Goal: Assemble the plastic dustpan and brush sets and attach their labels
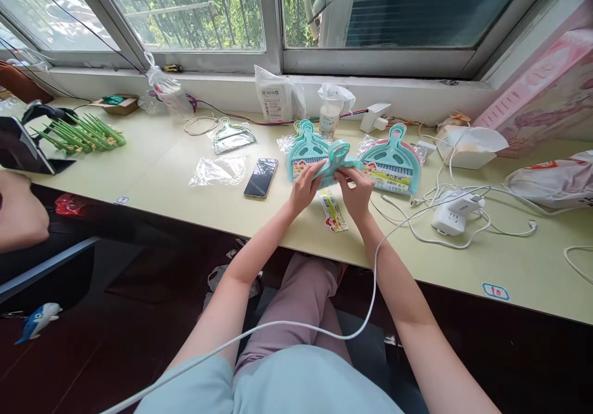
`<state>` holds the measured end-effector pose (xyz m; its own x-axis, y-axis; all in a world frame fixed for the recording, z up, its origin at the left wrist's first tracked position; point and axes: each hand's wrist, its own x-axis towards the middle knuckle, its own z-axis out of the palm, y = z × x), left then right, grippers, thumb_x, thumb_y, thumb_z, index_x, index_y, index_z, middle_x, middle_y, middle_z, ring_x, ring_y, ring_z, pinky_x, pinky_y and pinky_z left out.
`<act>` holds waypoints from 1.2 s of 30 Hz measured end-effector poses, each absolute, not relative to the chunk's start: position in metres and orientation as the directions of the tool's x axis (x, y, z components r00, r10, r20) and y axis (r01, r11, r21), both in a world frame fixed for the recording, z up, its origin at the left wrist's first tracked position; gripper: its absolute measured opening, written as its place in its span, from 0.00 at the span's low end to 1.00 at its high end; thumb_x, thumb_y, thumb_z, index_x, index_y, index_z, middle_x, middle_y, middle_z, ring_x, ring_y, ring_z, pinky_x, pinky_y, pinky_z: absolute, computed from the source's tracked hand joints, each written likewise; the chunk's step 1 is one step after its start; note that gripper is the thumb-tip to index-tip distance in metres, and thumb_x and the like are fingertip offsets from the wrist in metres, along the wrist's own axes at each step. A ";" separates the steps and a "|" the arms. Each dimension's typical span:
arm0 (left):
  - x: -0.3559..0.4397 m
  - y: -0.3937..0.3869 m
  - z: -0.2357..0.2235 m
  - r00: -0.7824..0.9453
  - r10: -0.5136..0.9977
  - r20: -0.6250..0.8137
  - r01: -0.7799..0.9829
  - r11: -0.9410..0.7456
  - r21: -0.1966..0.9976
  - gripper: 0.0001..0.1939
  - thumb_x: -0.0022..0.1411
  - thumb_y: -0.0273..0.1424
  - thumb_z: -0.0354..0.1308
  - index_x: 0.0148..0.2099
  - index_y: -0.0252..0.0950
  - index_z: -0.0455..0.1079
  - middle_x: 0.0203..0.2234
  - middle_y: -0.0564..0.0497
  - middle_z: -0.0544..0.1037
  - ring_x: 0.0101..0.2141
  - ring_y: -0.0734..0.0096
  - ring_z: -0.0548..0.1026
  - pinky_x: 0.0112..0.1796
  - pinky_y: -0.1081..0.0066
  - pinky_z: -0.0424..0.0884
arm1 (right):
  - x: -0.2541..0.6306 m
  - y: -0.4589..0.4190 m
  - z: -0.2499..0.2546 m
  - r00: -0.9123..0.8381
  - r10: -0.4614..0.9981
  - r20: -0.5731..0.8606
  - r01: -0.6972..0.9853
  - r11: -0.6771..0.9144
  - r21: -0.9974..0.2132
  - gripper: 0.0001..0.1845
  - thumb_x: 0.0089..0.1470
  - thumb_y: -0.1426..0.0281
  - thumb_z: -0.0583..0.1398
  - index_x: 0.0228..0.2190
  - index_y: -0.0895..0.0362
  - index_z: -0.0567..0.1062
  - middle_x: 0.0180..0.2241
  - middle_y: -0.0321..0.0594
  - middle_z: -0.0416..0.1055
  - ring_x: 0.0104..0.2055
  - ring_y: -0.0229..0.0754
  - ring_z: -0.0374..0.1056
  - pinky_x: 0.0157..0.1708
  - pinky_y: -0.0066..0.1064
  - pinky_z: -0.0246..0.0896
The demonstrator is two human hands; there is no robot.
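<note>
My left hand (304,186) and my right hand (356,193) both grip a small teal hand brush (338,153), raised just over the table with its looped handle upward. Fingers of each hand are closed on its two sides; bristles show partly beneath. Behind my left hand lies a teal dustpan set (306,145) with a printed label, partly covered by the brush. To the right of my hands is another teal dustpan-and-brush set (396,148) with a pink edge. A loose printed label card (332,211) rests on the table below the brush.
A phone (260,178), clear plastic wrapping (218,170) and a bagged dustpan set (232,136) lie leftward. A white power strip (451,216) with tangled cables sits right. One white cable (296,322) crosses before my body. Another person's arm (21,213) shows far left.
</note>
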<state>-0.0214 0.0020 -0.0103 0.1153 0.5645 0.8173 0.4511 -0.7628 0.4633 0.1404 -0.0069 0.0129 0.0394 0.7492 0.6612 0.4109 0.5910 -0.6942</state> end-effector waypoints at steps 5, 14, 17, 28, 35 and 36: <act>-0.026 0.007 -0.013 0.020 0.493 0.870 0.437 -0.787 0.436 0.21 0.72 0.41 0.42 0.61 0.43 0.63 0.50 0.43 0.75 0.51 0.64 0.74 0.52 0.63 0.71 | 0.154 0.004 0.013 0.206 0.608 0.767 0.557 0.572 -0.603 0.22 0.60 0.53 0.56 0.50 0.50 0.72 0.49 0.46 0.70 0.53 0.52 0.68 0.48 0.49 0.67; -0.032 0.003 -0.008 0.037 0.550 0.834 0.388 -0.777 0.495 0.21 0.67 0.46 0.50 0.55 0.43 0.70 0.45 0.47 0.79 0.44 0.63 0.78 0.45 0.63 0.74 | 0.165 0.019 0.008 0.018 0.748 0.663 0.327 0.623 -0.711 0.17 0.57 0.54 0.59 0.41 0.49 0.79 0.37 0.37 0.77 0.44 0.48 0.73 0.45 0.41 0.69; -0.029 0.005 -0.003 -0.044 0.664 0.747 0.311 -0.701 0.642 0.20 0.64 0.48 0.55 0.52 0.43 0.74 0.43 0.49 0.80 0.41 0.65 0.79 0.42 0.65 0.75 | 0.163 0.019 0.005 0.089 0.762 0.641 0.274 0.600 -0.752 0.15 0.55 0.54 0.61 0.38 0.49 0.80 0.34 0.35 0.77 0.42 0.47 0.74 0.43 0.40 0.71; -0.025 0.013 -0.009 -0.138 0.715 0.686 0.167 -0.666 0.727 0.19 0.63 0.47 0.56 0.50 0.45 0.77 0.41 0.51 0.81 0.46 0.61 0.78 0.46 0.61 0.75 | 0.155 0.018 0.004 0.139 0.853 0.503 0.085 0.496 -0.864 0.16 0.49 0.54 0.66 0.37 0.49 0.80 0.34 0.35 0.78 0.39 0.46 0.74 0.42 0.43 0.73; -0.020 0.000 0.000 -0.190 0.708 0.680 0.184 -0.655 0.733 0.15 0.61 0.42 0.61 0.47 0.44 0.79 0.39 0.50 0.82 0.40 0.62 0.79 0.42 0.62 0.76 | 0.153 0.015 0.006 0.209 0.856 0.473 0.051 0.474 -0.879 0.15 0.46 0.55 0.68 0.34 0.51 0.81 0.33 0.36 0.78 0.40 0.49 0.75 0.42 0.46 0.73; -0.019 -0.001 0.001 -0.198 0.710 0.676 0.186 -0.650 0.737 0.15 0.61 0.42 0.61 0.47 0.44 0.79 0.39 0.50 0.82 0.40 0.62 0.79 0.42 0.62 0.76 | 0.153 0.015 0.005 0.216 0.858 0.466 0.047 0.468 -0.883 0.15 0.46 0.56 0.68 0.34 0.51 0.81 0.33 0.36 0.78 0.40 0.49 0.75 0.42 0.46 0.73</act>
<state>-0.0189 -0.0007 0.0007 -0.1980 0.7096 0.6762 0.1855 -0.6502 0.7367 0.1528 0.0154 0.0052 0.2157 0.8579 0.4664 0.0468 0.4680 -0.8825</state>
